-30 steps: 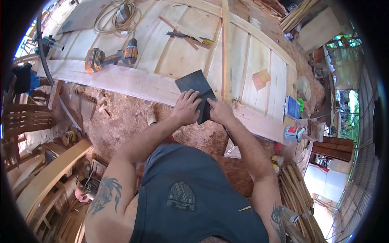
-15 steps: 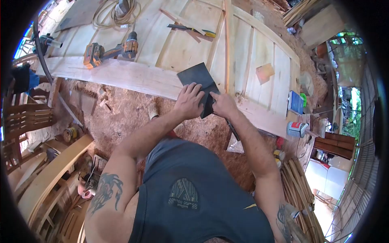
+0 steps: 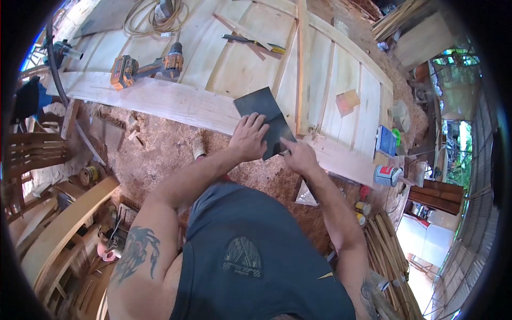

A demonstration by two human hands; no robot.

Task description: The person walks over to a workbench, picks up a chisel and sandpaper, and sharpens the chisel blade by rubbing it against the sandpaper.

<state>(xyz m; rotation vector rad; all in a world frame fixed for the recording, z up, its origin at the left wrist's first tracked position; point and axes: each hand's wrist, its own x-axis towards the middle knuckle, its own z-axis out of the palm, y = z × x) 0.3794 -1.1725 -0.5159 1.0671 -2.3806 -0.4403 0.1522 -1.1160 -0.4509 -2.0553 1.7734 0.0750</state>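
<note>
A black sheet (image 3: 260, 101) that looks like sandpaper lies across the near edge of the pale wooden panel (image 3: 176, 101), with a crease running over it. My left hand (image 3: 248, 137) holds it along its left side, fingers laid over the top. On the right side, my right hand (image 3: 300, 157) grips the sheet's lower edge, its index finger stretched onto the surface and the other fingers curled and partly hidden. The sheet's lower corner hangs past the panel edge.
An orange cordless drill (image 3: 146, 68) rests on the panel at left, near a coiled cord (image 3: 154, 21). A yellow-black tool (image 3: 253, 42) lies farther back. An orange-tan square (image 3: 347, 102), a blue box (image 3: 386, 141) and a can (image 3: 386, 175) are at right. Sawdust covers the floor (image 3: 154, 160).
My right hand has shifted slightly right and down along the sheet. A dark strip seen below my right wrist earlier no longer shows. My left hand stays on the sheet.
</note>
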